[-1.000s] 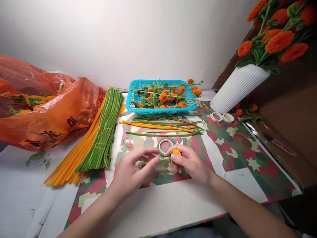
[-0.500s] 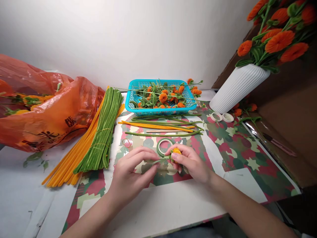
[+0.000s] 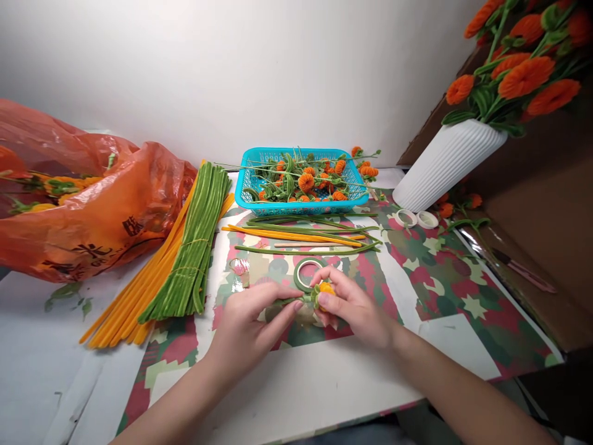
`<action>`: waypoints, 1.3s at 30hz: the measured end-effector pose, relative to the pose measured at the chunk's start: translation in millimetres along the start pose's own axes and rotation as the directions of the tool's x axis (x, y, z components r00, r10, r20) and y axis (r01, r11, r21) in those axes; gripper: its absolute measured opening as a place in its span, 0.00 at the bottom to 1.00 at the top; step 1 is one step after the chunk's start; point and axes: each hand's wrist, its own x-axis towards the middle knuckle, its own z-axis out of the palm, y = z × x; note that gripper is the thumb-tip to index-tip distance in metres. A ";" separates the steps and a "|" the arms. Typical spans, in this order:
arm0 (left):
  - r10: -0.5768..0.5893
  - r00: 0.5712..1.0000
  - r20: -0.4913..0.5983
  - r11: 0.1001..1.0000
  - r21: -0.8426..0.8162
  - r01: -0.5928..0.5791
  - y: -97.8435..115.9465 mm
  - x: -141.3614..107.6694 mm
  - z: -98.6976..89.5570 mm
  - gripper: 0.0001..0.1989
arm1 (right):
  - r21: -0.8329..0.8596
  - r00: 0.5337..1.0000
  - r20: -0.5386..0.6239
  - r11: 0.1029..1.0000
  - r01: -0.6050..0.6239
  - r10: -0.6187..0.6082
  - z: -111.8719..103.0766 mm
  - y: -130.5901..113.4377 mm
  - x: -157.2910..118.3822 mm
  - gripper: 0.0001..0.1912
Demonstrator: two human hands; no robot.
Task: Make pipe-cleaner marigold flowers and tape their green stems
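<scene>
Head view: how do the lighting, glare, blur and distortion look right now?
Head view: glare streaks the orange bag; the wall is bright, while the lower right corner falls dark; the white vase leans outward, possibly from lens distortion; the left hand looks slightly soft, though the yellow flower in the right hand reads clearly enough.

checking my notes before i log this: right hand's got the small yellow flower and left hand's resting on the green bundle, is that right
Not quite: the left hand is at the flower's green stem, apart from the green bundle, as the head view shows. The right hand does have the small yellow flower.
</scene>
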 end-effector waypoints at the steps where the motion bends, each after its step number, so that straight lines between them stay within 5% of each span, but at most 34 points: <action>1: 0.045 0.999 -0.025 0.998 0.036 -0.045 -0.8 -0.6 -0.4 0.05 | 0.036 0.999 0.011 0.999 -0.039 0.038 -0.2 -0.6 1.0 0.16; 10: 0.203 0.975 -0.085 0.977 0.091 -0.195 -2.4 -0.2 -6.6 0.06 | 0.351 0.980 0.037 0.916 -0.195 0.194 -2.7 -3.7 3.3 0.14; 14: -0.085 0.996 -0.029 0.987 -0.137 0.080 0.2 2.0 -5.9 0.07 | 0.243 0.988 -0.047 0.961 -0.135 0.150 -2.4 -3.9 4.0 0.16; 18: -0.353 0.901 0.252 0.818 -0.383 0.428 2.2 4.5 -1.3 0.11 | 0.059 0.998 -0.052 0.998 -0.038 0.041 -0.2 -3.1 2.5 0.17; 21: -0.426 0.826 0.369 0.745 -0.375 0.552 4.0 4.3 1.5 0.12 | -0.029 0.999 -0.014 0.999 0.041 -0.041 0.9 -1.2 -0.5 0.14; 23: -0.442 0.821 0.361 0.735 -0.379 0.562 3.9 3.1 2.2 0.12 | -0.067 0.998 -0.003 0.996 0.060 -0.060 1.0 0.0 -1.7 0.12; 26: -0.361 0.905 0.227 0.844 -0.333 0.420 0.8 0.5 2.2 0.09 | -0.009 0.998 0.005 0.998 0.055 -0.055 0.7 0.5 -0.4 0.13; 29: -0.111 0.993 0.043 0.985 -0.125 0.115 -3.1 -1.4 1.4 0.04 | 0.107 1.000 0.020 0.994 -0.004 0.002 -0.2 -0.4 2.9 0.16; 33: 0.237 0.966 -0.099 0.970 0.077 -0.231 -5.1 -1.7 0.0 0.07 | 0.228 0.989 0.025 0.962 -0.148 0.146 -1.9 -1.7 4.9 0.16; 39: 0.289 0.951 -0.111 0.951 0.151 -0.271 -6.7 0.3 -4.7 0.08 | 0.320 0.988 -0.048 0.939 -0.126 0.149 -3.2 -4.8 4.2 0.12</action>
